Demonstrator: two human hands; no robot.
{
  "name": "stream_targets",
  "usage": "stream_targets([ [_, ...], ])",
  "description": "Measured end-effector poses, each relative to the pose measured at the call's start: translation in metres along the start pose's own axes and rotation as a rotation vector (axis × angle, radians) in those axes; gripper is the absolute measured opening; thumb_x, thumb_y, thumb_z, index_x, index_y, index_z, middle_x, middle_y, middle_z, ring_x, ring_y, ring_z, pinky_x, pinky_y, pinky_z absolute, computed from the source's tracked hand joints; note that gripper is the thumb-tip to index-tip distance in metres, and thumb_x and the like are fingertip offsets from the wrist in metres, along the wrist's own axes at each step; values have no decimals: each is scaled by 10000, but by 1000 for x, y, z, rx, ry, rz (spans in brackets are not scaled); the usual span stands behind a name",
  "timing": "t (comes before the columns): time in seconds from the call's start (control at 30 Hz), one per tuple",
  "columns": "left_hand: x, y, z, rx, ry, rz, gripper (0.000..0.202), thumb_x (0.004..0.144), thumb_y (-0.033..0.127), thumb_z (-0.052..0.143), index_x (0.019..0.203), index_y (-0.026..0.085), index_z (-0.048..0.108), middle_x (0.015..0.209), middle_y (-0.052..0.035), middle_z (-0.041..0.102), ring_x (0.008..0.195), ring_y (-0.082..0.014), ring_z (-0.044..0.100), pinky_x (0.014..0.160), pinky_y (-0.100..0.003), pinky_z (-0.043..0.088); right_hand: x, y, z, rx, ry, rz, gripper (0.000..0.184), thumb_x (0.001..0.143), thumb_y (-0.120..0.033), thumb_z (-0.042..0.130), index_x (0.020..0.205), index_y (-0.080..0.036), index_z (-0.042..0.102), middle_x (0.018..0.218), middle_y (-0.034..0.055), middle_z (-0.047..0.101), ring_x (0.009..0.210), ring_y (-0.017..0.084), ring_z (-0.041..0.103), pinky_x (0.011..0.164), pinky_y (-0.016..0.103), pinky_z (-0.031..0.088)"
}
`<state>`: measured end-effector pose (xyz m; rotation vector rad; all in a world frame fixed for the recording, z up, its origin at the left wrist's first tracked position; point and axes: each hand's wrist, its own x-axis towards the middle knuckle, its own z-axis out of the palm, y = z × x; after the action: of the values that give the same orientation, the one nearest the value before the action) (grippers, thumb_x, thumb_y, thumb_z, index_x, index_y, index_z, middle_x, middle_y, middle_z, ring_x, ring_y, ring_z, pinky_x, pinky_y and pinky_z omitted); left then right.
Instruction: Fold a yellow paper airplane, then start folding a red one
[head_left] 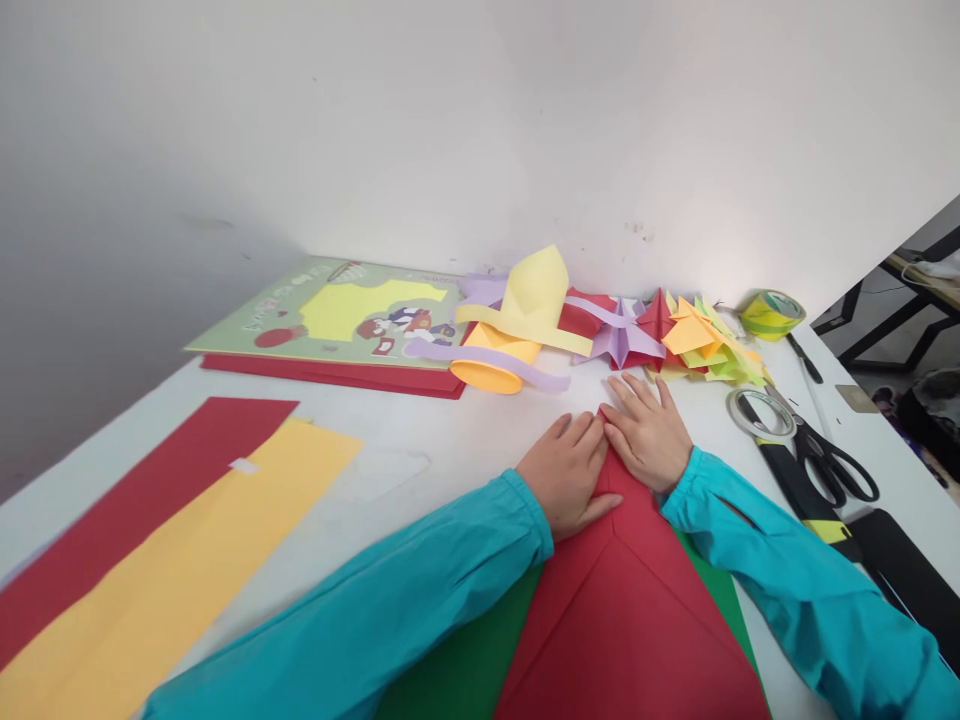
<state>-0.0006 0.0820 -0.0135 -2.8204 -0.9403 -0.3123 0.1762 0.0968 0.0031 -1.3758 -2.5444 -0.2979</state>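
A sheet of folded red paper with creases lies in front of me, its narrow tip pointing toward the wall. My left hand grips the left edge near that tip, fingers bent together and thumb lying across the paper. On the other side, my right hand pinches the tip by its thumb and forefinger, its other fingers stretched toward the wall. Part of the tip is hidden under the fingers. Beneath the red paper is a green sheet, showing on both sides.
Red strips and yellow-orange paper lie at left. Toward the wall are a printed paper pad, curled paper pieces and folded paper stars. Tape rolls, scissors and a black cutter are at right.
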Motion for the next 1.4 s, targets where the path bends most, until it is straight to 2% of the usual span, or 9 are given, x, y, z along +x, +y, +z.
stream_targets([
  [0.23, 0, 0, -2, -26, -20, -9, 734, 879, 595, 382, 1275, -12, 496, 1273, -248, 524, 1224, -378, 420, 1023, -495, 298, 1, -1, 4, -5, -53, 12, 392, 982, -287, 318, 1259, -157, 564, 1464, 107, 414, 1347, 292, 348, 1094, 585, 220],
  [0.5, 1, 1, -11, -43, -76, -27, 743, 887, 593, 382, 1284, -24, 494, 1318, -261, 496, 1242, -382, 418, 1033, -491, 300, -2, -1, 2, 26, 17, -26, 357, 971, -280, 365, 1187, -147, 616, 1362, 118, 532, 1300, 300, 408, 1100, 589, 217],
  [0.87, 0, 0, -3, -35, -38, -22, 742, 882, 601, 366, 1279, -13, 491, 1308, -261, 503, 1238, -380, 424, 1035, -490, 297, -1, -1, 2, 99, 97, -61, 340, 972, -254, 360, 1080, -143, 663, 1193, 86, 650, 1217, 265, 487, 1121, 556, 215],
  [0.97, -1, -1, -1, -37, -30, -36, 743, 872, 615, 373, 1273, 0, 491, 1352, -276, 461, 1268, -388, 406, 1052, -495, 280, -2, -1, 2, 92, 102, -69, 339, 970, -257, 364, 1080, -143, 664, 1184, 89, 653, 1213, 265, 489, 1125, 555, 210],
  [1.13, 1, -7, 0, -81, -76, -30, 751, 848, 669, 362, 1271, 60, 489, 1449, -260, 357, 1362, -403, 285, 1090, -547, 204, -2, -1, 2, 87, 87, -67, 337, 968, -253, 364, 1094, -155, 661, 1195, 92, 648, 1223, 265, 480, 1126, 564, 200],
  [1.4, 4, -9, -2, -93, -100, -35, 741, 830, 668, 403, 1274, 80, 488, 1449, -255, 359, 1351, -415, 302, 1088, -539, 214, -7, 0, 3, 95, 101, -55, 334, 965, -251, 369, 1071, -165, 674, 1183, 90, 654, 1216, 260, 488, 1123, 562, 193],
])
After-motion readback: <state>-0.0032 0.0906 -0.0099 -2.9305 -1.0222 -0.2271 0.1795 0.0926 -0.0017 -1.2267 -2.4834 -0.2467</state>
